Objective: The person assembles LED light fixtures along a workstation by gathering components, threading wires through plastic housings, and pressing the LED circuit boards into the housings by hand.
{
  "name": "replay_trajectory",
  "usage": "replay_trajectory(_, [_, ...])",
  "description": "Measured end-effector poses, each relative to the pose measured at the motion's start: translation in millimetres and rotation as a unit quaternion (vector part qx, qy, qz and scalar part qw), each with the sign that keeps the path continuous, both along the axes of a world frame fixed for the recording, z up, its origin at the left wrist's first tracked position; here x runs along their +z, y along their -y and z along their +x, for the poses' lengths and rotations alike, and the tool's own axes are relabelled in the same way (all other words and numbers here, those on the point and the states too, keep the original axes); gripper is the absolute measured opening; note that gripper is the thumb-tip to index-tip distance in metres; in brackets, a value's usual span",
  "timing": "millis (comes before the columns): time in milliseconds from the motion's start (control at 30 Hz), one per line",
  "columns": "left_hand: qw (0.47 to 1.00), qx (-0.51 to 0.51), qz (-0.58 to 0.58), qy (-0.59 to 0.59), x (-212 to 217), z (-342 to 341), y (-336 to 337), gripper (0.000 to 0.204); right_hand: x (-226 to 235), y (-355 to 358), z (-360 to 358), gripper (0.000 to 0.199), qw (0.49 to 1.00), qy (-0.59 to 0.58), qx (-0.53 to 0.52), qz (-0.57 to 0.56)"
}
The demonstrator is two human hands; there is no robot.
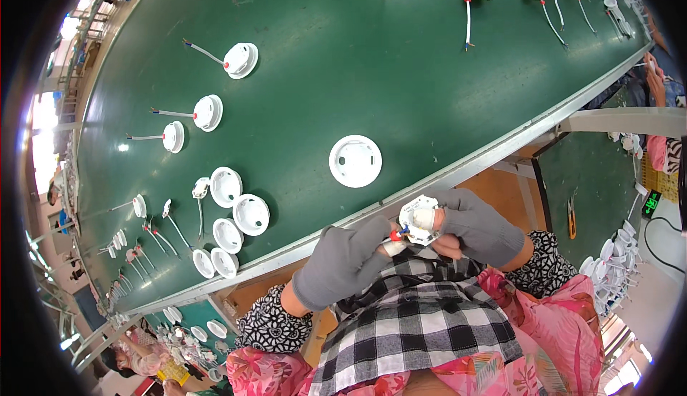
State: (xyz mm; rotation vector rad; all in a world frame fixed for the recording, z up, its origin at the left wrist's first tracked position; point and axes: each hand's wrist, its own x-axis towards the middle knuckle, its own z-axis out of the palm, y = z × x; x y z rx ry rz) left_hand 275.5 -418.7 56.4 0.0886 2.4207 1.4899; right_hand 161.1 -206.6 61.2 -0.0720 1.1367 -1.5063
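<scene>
Both my hands wear grey gloves and meet just below the green belt's metal edge. My right hand (478,226) grips a small white round lamp part (417,218), thumb taped white across its face. My left hand (348,258) pinches a small red-tipped piece (394,236) with a short wire against that part's lower left side. A white round lamp housing (355,160) lies face up on the green belt (358,74), just above my hands.
Several empty white housings (232,217) cluster at the belt's left. Housings with wires (207,113) lie along the left side and the far end (469,10). Another person (658,74) stands at the right. A second green bench (594,174) holds more white parts.
</scene>
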Motion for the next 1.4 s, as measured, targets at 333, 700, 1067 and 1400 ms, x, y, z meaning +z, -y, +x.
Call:
replay_trajectory(333, [0.977,-0.157,-0.052,-0.135,-0.7,-1.8,13.5,0.015,-14.3,-26.4,-18.8,0.035,0.99,0.044,0.13,0.021])
replay_trajectory(700, [0.964,0.11,-0.199,-0.137,-27.6,-56.2,37.9,0.073,-24.8,-21.8,-39.3,0.033,0.93,-0.005,-0.338,-0.142])
replay_trajectory(1067, [0.99,0.143,0.0,-0.007,3.1,-27.6,-11.3,0.078,-60.6,58.2,23.4,0.032,0.877,-0.329,-0.338,-0.093])
replay_trajectory(1400, [0.927,0.183,0.304,0.125,-6.7,8.0,-15.7,0.098,-70.9,31.9,22.0,0.042,0.862,-0.444,-0.221,-0.101])
